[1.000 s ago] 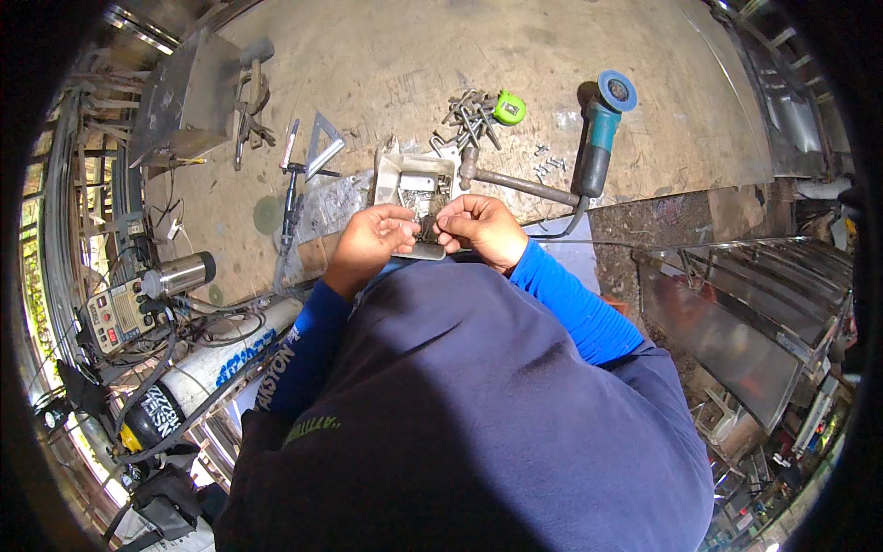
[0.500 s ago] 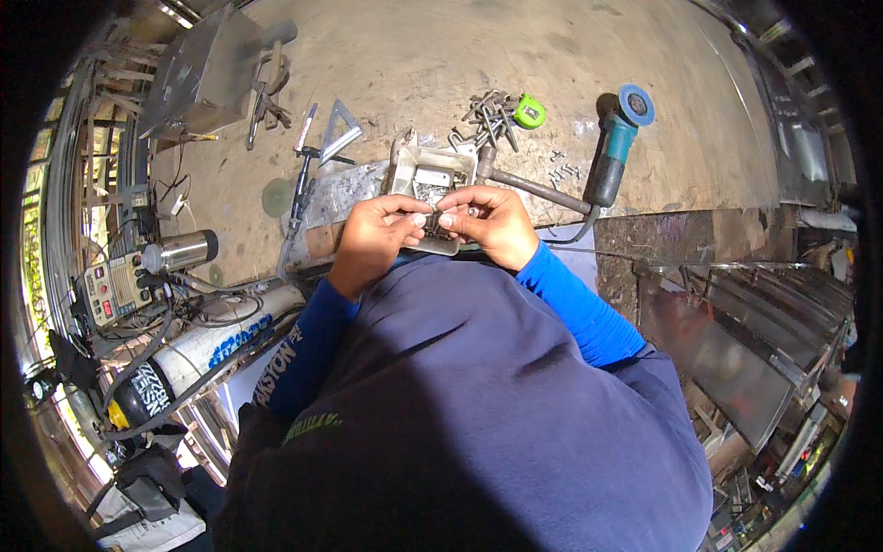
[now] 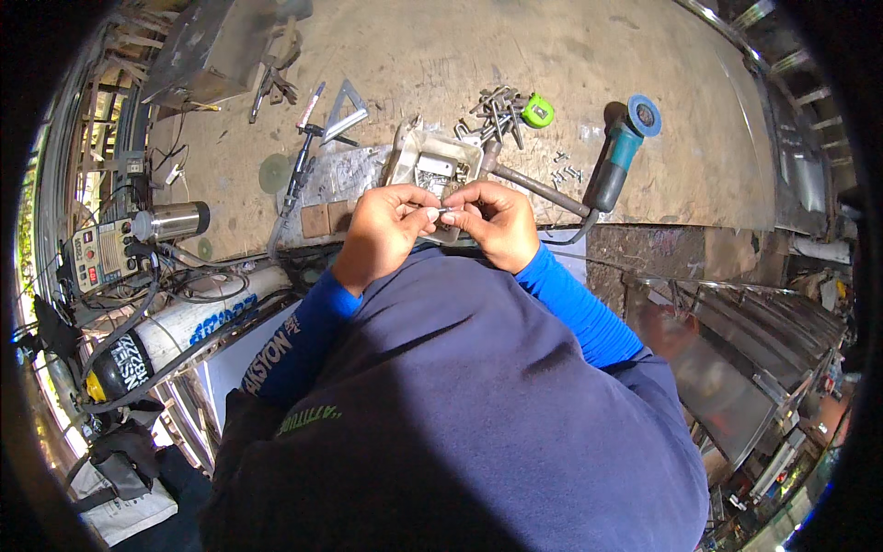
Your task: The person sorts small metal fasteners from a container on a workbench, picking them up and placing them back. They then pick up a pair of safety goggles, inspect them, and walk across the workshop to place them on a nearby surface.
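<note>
My left hand (image 3: 384, 232) and my right hand (image 3: 504, 226) meet in front of my body, thumb and fingertips pinched. Between them is a small thin metal piece (image 3: 444, 210), mostly covered by the fingers; its exact kind is too small to make out. Both hands are over the near part of a cream plastic container (image 3: 471, 152), which holds loose small metal hardware (image 3: 432, 179). Right of the container lies a hammer (image 3: 543, 189), its handle slanting toward the grinder's cable.
An angle grinder (image 3: 621, 152) rests at right, near loose screws (image 3: 567, 173). Beyond the container are piled bolts (image 3: 497, 112) and a green tape measure (image 3: 537, 110). A welding torch (image 3: 296, 179) and set square (image 3: 346, 115) lie left. A welding machine (image 3: 103, 258) and gas cylinder (image 3: 179, 329) stand nearer.
My fingertips have drawn closer together around the small metal piece, and both hands sit slightly higher off the container's near end. The whole view has shifted slightly; the tools stay put.
</note>
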The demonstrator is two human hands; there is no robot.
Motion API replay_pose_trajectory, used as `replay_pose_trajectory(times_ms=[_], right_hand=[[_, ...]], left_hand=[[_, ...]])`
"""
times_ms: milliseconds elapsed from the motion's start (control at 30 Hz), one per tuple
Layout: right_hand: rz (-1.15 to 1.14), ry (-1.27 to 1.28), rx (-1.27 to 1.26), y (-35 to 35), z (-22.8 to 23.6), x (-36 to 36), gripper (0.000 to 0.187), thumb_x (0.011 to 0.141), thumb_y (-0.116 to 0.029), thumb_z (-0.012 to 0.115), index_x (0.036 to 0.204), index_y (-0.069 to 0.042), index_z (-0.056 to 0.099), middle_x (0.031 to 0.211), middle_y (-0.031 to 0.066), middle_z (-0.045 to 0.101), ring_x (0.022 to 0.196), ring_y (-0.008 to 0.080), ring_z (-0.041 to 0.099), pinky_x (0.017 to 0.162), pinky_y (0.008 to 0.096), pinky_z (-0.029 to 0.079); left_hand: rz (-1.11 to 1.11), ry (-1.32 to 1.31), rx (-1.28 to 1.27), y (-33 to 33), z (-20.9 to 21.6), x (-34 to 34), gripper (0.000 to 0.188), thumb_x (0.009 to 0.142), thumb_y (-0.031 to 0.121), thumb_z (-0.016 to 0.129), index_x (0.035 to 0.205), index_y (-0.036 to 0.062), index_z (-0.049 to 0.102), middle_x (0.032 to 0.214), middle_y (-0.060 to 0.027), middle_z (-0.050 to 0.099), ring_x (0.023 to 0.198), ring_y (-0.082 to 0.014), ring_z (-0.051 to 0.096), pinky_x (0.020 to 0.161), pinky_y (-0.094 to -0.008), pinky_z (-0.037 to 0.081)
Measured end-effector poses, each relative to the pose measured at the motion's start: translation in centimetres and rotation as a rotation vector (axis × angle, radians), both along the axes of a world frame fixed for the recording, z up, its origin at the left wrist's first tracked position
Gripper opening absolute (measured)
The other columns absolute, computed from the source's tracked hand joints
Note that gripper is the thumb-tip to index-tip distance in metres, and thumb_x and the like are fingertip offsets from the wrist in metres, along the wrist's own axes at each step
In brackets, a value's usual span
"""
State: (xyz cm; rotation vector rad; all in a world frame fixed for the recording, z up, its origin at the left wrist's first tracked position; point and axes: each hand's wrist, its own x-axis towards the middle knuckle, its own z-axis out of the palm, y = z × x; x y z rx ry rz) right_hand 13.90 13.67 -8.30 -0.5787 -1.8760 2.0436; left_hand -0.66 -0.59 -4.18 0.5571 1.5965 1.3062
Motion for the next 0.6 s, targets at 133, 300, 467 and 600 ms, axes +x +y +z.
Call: replay_pose_trajectory(times_ms=[133,300,467,600], right_hand=[[0.025,0.101,0.275,0.6,0.6,0.5,0.014,0.083,0.001,0.079,0.095,-0.002,0.075,0.085,0.0063,0.069,0.073,0.0115,0.061,0.064,0.0263,0.049],[0.043,0.072,0.295,1.0,0.9,0.6,0.010,0.086,-0.005,0.080,0.093,-0.001,0.074,0.089,0.0102,0.073,0.080,0.0163,0.067,0.068,0.0289,0.052],[-0.027,0.132,0.501,0.8,0.3,0.5,0.017,0.091,-0.014,0.077,0.083,-0.001,0.068,0.080,0.0113,0.069,0.065,0.0209,0.062,0.061,0.0346,0.050],[0.041,-0.061,0.553,0.9,-0.1,0.6,0.033,0.101,-0.023,0.066,0.078,0.000,0.064,0.075,0.0123,0.065,0.065,0.0238,0.061,0.060,0.0377,0.049]], left_hand=[[-0.088,0.027,-0.065,0.2,-0.1,-0.3,0.014,0.098,-0.001,0.060,0.109,-0.0069,0.067,0.089,-0.0093,0.070,0.076,-0.0129,0.067,0.070,-0.0271,0.057],[-0.099,0.017,-0.137,0.7,-0.2,-0.2,0.014,0.100,0.002,0.059,0.107,-0.0056,0.068,0.087,-0.0078,0.069,0.070,-0.0108,0.063,0.064,-0.0259,0.054],[-0.076,0.072,-0.107,1.2,0.4,0.9,0.012,0.099,0.002,0.059,0.105,-0.0046,0.068,0.087,-0.0067,0.068,0.068,-0.0092,0.060,0.061,-0.0255,0.051],[-0.074,0.141,-0.061,1.4,0.9,1.6,0.011,0.098,0.001,0.059,0.102,-0.0041,0.068,0.082,-0.0052,0.068,0.068,-0.0086,0.058,0.061,-0.0254,0.050]])
